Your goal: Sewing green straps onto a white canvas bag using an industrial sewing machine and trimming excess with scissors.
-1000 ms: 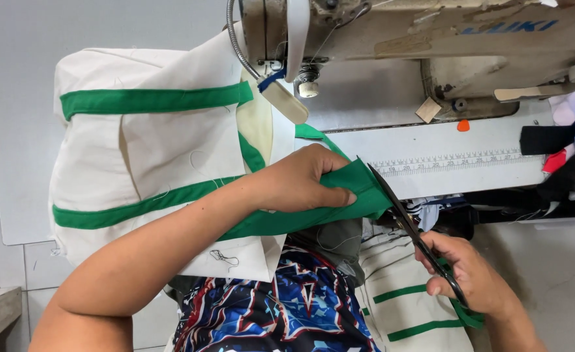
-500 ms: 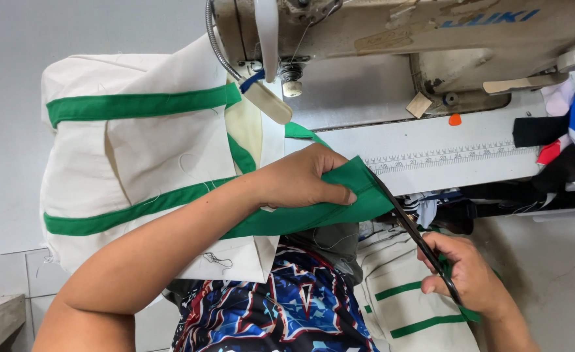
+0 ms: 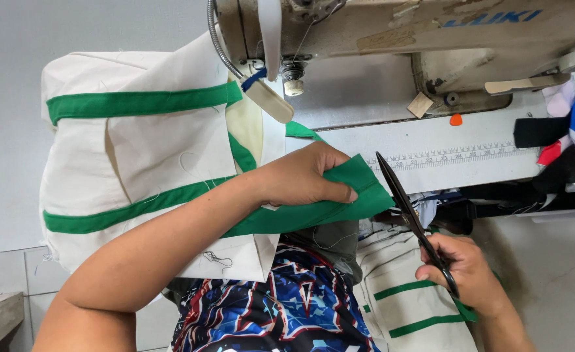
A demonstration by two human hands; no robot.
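Left hand (image 3: 307, 177) pinched green strap (image 3: 352, 195) at frame center; right hand (image 3: 467, 274) gripped scissors (image 3: 408, 212), blades just right of the strap end. Risk: strap slipping, blade nicking fingers or bag (image 3: 137, 156).

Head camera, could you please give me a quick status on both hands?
Left hand pinning green strap flat. Right hand gripping scissors, blades at strap's end. Cream bag under sewing machine; nothing blocking.
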